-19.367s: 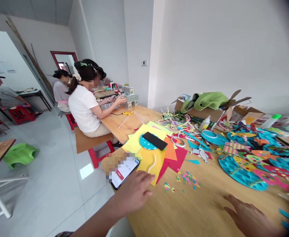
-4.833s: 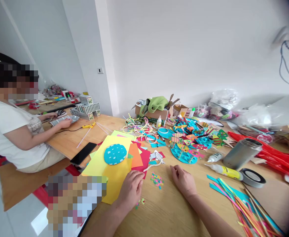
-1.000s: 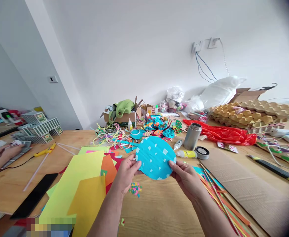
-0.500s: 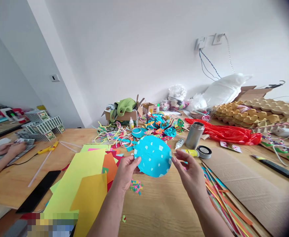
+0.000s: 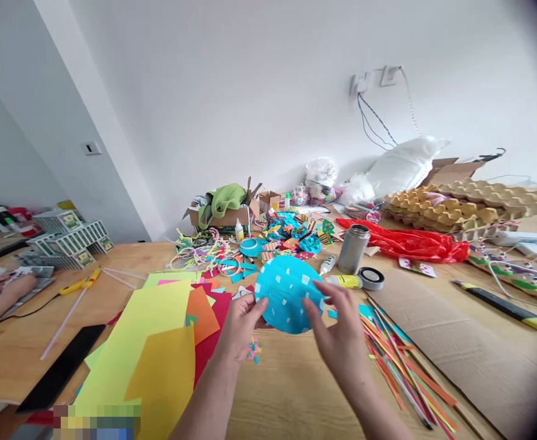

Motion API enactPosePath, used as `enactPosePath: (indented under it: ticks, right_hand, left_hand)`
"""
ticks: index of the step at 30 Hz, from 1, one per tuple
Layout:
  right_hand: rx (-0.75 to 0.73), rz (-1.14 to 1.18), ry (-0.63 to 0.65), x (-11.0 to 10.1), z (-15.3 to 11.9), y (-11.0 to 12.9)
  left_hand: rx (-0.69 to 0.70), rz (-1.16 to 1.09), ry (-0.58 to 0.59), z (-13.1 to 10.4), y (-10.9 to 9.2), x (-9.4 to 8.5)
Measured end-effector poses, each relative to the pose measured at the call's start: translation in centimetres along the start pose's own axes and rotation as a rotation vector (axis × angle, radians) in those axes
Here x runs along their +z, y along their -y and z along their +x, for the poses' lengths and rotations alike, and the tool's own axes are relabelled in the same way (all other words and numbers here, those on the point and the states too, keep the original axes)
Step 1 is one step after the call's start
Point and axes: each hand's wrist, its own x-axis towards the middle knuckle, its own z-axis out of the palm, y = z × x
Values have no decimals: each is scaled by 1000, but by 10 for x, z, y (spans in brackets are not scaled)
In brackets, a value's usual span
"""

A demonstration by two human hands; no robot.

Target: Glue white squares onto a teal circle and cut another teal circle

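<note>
A round disc of blue paper (image 5: 283,292) dotted with small whitish squares is held up over the table. My left hand (image 5: 243,324) pinches its left edge, thumb on the face turned toward me and fingers behind. In front of the disc's right side is my right hand (image 5: 339,321), its thumb and fingers apart and the tips over the paper. Whether those tips touch it I cannot tell. A little pile of coloured paper bits (image 5: 254,348) lies below the disc on the wooden table (image 5: 273,397).
Coloured paper sheets (image 5: 135,342) cover the left side. On the right lie paper strips (image 5: 394,354), a cardboard sheet (image 5: 456,342) and a cutter knife (image 5: 502,305). Behind stand a metal flask (image 5: 353,249) and paper cut-outs (image 5: 291,235). At far left another person's hands (image 5: 9,287) work.
My right hand has moved left from beside the disc's right edge to in front of its face. The left hand keeps its hold. The view has shifted slightly.
</note>
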Motion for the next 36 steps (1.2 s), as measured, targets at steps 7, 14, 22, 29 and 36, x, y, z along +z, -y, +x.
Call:
enactPosePath:
  ticks: [7,14,22,29,36]
  right_hand:
    - [695,567,338,-20,23,-25]
    - [759,713,390,-13,16,-24]
    - [622,526,379,-26,21,-22]
    - [-270,-233,417,-56,-28,-27]
    - [-389,-452,846,-81,-98,-46]
  left_hand:
    - [5,-26,86,1,-3,-6]
    - [58,-71,57,3,-8,-13]
    - [117,22,41,2,-8,-13]
    - [219,64,-155,4,-22,-31]
    - [188,388,18,2,-15,-30]
